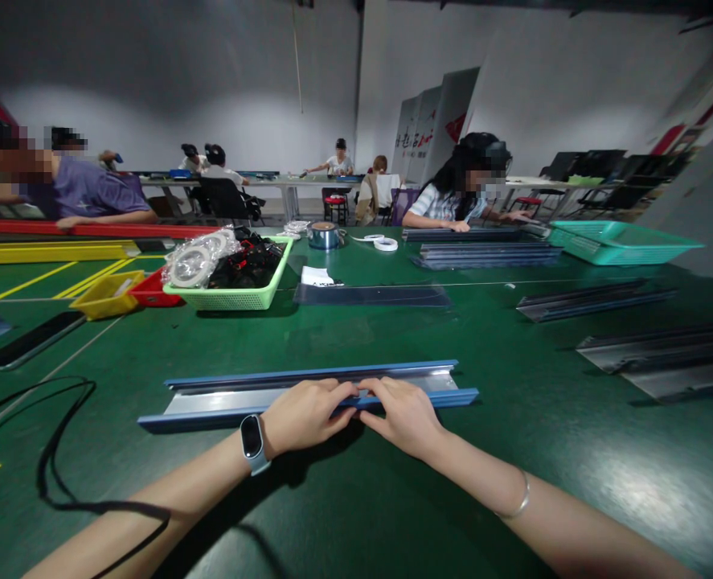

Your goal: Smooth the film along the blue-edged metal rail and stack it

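A long blue-edged metal channel (223, 400) with a silvery inside lies crosswise in front of me on the green table. My left hand (308, 414) grips its near edge around the middle, thumb in front and fingers over the rim. Right beside it, my right hand (401, 414) pinches the same edge from the other side, the fingertips of both hands almost meeting. Whether a small piece sits between the fingertips cannot be made out. Beyond the channel lies a dark flat strip (371, 296), with a white paper (317, 277) just behind it.
A green basket (229, 299) holds bagged rings and dark parts, beside yellow (106, 297) and red bins. More channels (597, 301) lie right, near a teal basket (627, 253). A black cable (46, 466) crosses my left arm. Co-workers (465, 189) sit across the table.
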